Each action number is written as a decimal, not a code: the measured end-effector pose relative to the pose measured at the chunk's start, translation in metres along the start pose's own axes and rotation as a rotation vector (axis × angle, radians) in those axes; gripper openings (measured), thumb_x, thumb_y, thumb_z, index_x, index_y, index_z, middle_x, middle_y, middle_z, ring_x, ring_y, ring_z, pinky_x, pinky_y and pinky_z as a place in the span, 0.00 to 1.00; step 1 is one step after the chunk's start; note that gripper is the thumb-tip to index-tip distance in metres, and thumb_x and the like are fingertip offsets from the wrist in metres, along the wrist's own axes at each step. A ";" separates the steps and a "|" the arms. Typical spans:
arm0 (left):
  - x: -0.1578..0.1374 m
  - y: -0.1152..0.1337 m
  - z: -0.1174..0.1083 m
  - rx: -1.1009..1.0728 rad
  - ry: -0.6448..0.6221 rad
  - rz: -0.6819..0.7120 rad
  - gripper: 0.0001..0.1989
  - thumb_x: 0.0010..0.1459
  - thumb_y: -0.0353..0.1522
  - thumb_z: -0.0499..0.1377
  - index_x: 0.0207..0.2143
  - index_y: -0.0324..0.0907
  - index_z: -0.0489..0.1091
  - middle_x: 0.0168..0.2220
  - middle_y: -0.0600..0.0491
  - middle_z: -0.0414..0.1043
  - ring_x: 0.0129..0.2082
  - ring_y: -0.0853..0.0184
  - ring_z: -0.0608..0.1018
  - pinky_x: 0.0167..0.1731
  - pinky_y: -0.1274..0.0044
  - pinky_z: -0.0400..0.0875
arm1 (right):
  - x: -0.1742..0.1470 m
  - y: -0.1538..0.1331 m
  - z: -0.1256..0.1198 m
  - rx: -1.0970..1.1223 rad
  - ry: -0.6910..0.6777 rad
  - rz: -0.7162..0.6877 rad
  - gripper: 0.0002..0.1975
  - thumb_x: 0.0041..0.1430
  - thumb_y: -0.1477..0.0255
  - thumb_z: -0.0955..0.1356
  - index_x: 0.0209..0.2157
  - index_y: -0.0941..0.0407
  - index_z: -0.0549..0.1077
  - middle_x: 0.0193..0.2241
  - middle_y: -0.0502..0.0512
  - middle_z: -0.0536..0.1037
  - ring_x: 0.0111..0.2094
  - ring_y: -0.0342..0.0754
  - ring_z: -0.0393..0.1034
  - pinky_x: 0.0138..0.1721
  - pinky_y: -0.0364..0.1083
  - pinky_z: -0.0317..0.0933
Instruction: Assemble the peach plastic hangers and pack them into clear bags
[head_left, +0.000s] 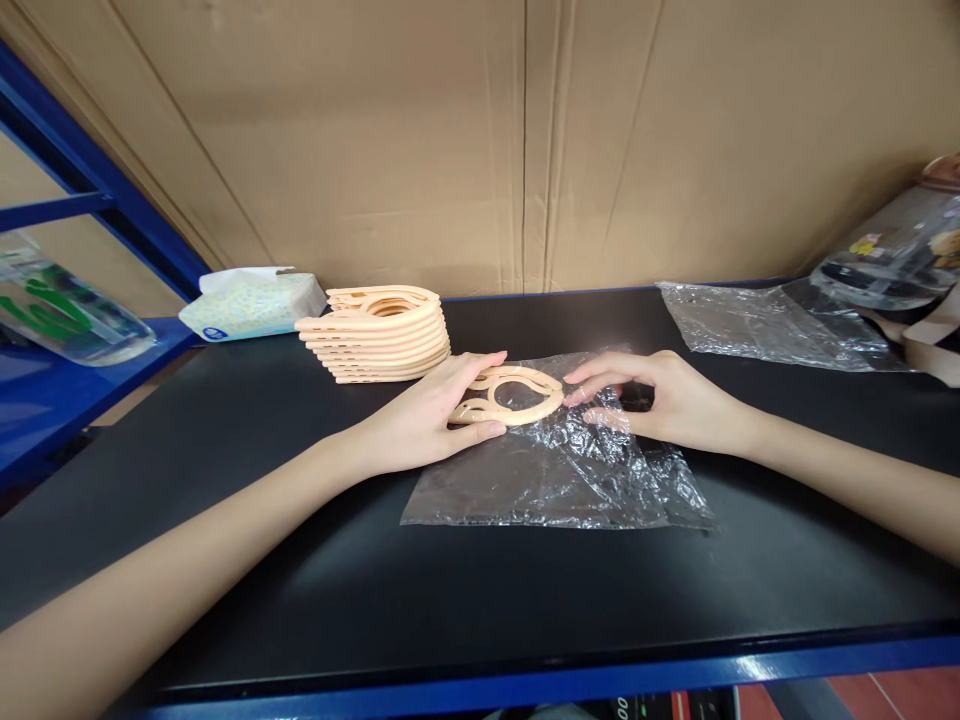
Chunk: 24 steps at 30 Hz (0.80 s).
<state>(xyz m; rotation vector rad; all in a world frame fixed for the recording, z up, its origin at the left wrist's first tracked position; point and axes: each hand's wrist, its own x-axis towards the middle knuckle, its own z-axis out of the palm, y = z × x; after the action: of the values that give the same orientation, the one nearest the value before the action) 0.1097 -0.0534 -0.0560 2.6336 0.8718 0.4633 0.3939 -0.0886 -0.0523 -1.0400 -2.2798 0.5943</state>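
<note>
A cream folding clothes hanger (559,392), folded up, lies at the middle of the table on a clear plastic bag (517,490). My left hand (420,415) is closed over the hanger's left end, thumb at the near side and fingers at the far side. At the hanger's rounded right end, my right hand (649,400) has its fingers bent and pinches the crinkled film of the bag. Part of the film seems to lie against the hanger's tip; whether it covers it I cannot tell. Behind my left hand stands a stack of similar folded hangers (375,335).
A tissue pack (255,305) sits at the back left, beside a blue shelf frame (120,215) with a clear bottle (67,310). Another clear bag (765,325) and a large transparent jug (892,250) are at the back right. Cardboard (420,150) walls the rear.
</note>
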 end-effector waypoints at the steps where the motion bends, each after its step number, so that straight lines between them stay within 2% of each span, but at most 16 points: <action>1: 0.000 -0.001 0.001 0.002 0.001 0.003 0.33 0.61 0.44 0.56 0.63 0.45 0.47 0.61 0.45 0.57 0.59 0.58 0.65 0.58 0.64 0.61 | 0.000 0.000 0.000 0.000 0.004 -0.002 0.16 0.56 0.67 0.69 0.47 0.52 0.72 0.40 0.49 0.81 0.38 0.46 0.74 0.35 0.46 0.63; 5: 0.000 0.001 0.001 0.063 0.006 0.023 0.33 0.62 0.45 0.55 0.63 0.46 0.47 0.61 0.45 0.57 0.58 0.57 0.65 0.56 0.64 0.63 | 0.000 0.002 0.001 -0.003 0.023 -0.002 0.15 0.57 0.67 0.69 0.47 0.53 0.71 0.38 0.49 0.82 0.35 0.45 0.74 0.34 0.45 0.63; 9: 0.001 0.017 -0.011 0.323 0.069 0.109 0.33 0.63 0.46 0.53 0.63 0.40 0.48 0.62 0.42 0.56 0.61 0.55 0.61 0.59 0.62 0.58 | -0.001 0.005 0.000 -0.048 0.072 0.021 0.14 0.58 0.65 0.68 0.46 0.53 0.71 0.37 0.49 0.82 0.32 0.45 0.72 0.34 0.46 0.63; 11: 0.000 0.024 -0.025 0.454 0.170 0.172 0.31 0.64 0.44 0.52 0.63 0.39 0.49 0.63 0.43 0.55 0.63 0.57 0.59 0.60 0.62 0.56 | -0.001 0.007 -0.002 -0.065 0.113 0.052 0.14 0.58 0.66 0.67 0.46 0.53 0.71 0.35 0.49 0.82 0.28 0.44 0.71 0.33 0.45 0.63; 14: -0.002 0.026 -0.053 0.642 0.383 0.224 0.28 0.63 0.42 0.53 0.60 0.36 0.54 0.61 0.42 0.58 0.62 0.56 0.60 0.61 0.60 0.52 | 0.000 0.008 -0.003 -0.069 0.150 0.106 0.14 0.58 0.68 0.66 0.46 0.54 0.69 0.31 0.48 0.82 0.23 0.42 0.67 0.30 0.45 0.62; 15: -0.004 0.023 -0.063 0.701 0.439 0.211 0.29 0.62 0.42 0.54 0.60 0.36 0.55 0.61 0.41 0.58 0.61 0.54 0.60 0.60 0.59 0.53 | 0.000 0.008 -0.003 -0.068 0.154 0.118 0.13 0.58 0.69 0.66 0.46 0.54 0.69 0.31 0.47 0.82 0.22 0.42 0.66 0.29 0.44 0.62; 18: -0.009 0.010 -0.087 0.783 0.495 0.107 0.31 0.62 0.46 0.52 0.60 0.36 0.55 0.61 0.41 0.58 0.61 0.52 0.60 0.59 0.58 0.52 | 0.000 0.009 -0.003 -0.067 0.145 0.126 0.13 0.58 0.70 0.66 0.46 0.54 0.69 0.30 0.47 0.82 0.22 0.42 0.67 0.29 0.44 0.62; 21: -0.014 -0.008 -0.099 0.801 0.481 0.006 0.38 0.61 0.55 0.45 0.61 0.35 0.55 0.61 0.41 0.58 0.62 0.52 0.59 0.61 0.58 0.46 | 0.000 0.009 -0.002 -0.075 0.140 0.111 0.13 0.58 0.71 0.66 0.46 0.53 0.69 0.31 0.47 0.82 0.23 0.43 0.69 0.30 0.45 0.63; 24: -0.016 -0.027 -0.102 0.825 0.420 -0.072 0.46 0.58 0.60 0.37 0.61 0.31 0.55 0.59 0.39 0.60 0.60 0.53 0.61 0.62 0.57 0.43 | 0.000 0.010 -0.003 -0.082 0.140 0.101 0.13 0.58 0.71 0.66 0.46 0.53 0.69 0.31 0.47 0.82 0.24 0.43 0.70 0.30 0.45 0.63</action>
<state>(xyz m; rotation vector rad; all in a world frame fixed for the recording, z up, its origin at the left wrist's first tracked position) 0.0433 -0.0217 0.0206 3.2675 1.5552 0.7898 0.4012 -0.0827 -0.0560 -1.2039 -2.1548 0.4562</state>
